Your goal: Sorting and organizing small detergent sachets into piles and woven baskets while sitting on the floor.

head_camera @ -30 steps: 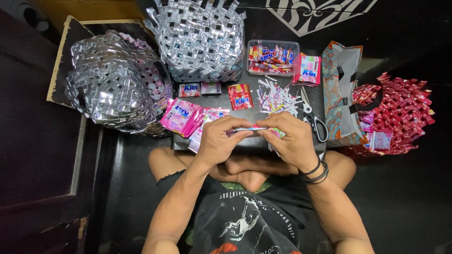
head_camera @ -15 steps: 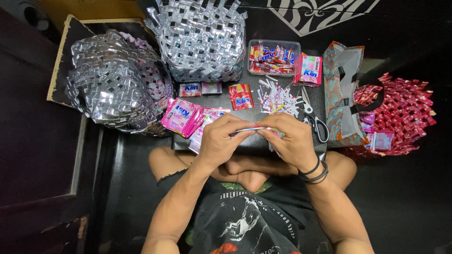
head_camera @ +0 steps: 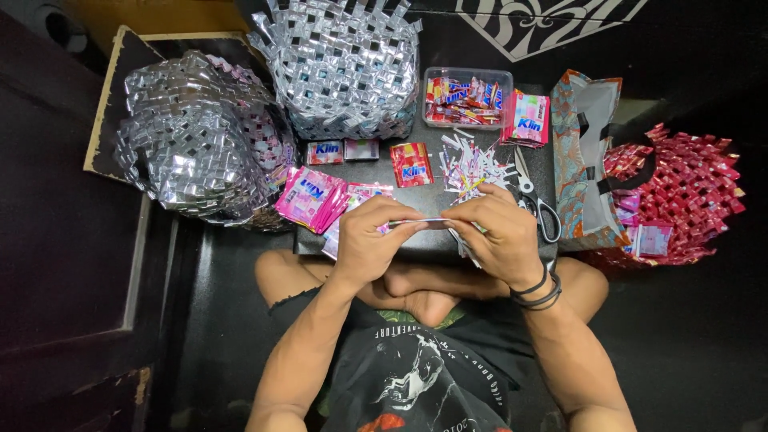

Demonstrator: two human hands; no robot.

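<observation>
My view is sharp and evenly lit from overhead. Glare sparkles off the silver woven baskets [head_camera: 344, 68], while the dark floor [head_camera: 688, 320] swallows detail at the edges.

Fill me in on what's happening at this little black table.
A person sits cross-legged and pinches a thin folded wrapper strip between the left hand and right hand, holding it level over the black table. Pink sachets lie fanned by the left hand, scissors and paper trimmings by the right. Behind stand two silver woven baskets, a clear tub of wrappers and, far right, a red woven piece.
</observation>
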